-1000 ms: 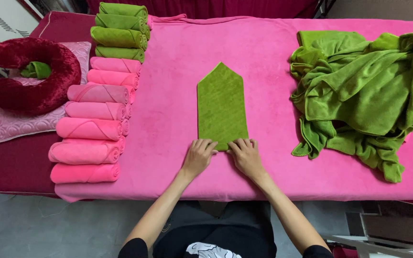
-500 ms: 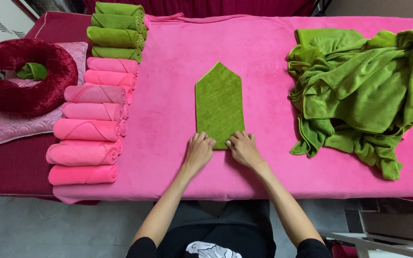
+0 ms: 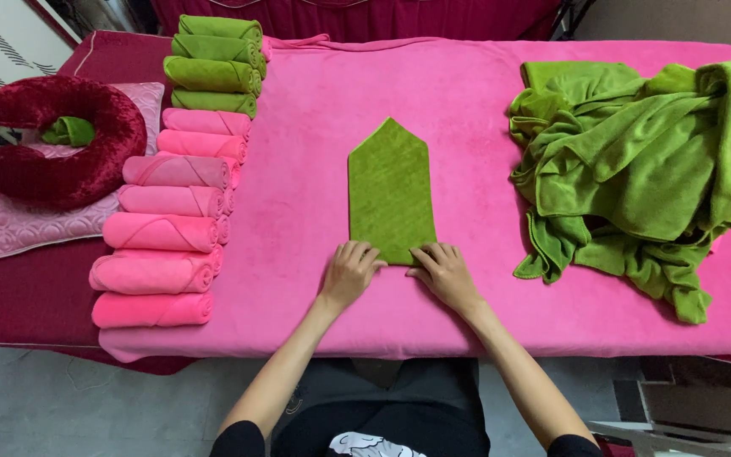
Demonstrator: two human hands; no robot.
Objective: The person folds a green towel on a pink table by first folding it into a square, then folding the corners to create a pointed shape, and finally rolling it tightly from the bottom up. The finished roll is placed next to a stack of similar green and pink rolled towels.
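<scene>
table (image 3: 315, 169): pink-covered | floor (image 3: 61, 406): grey | back drape (image 3: 357, 17): maroon | light: even

Pink-covered table (image 3: 467, 93): folded green towel (image 3: 389, 190) centre, rolled towels (image 3: 175, 203) left, green towel heap (image 3: 645, 169) right.
</scene>
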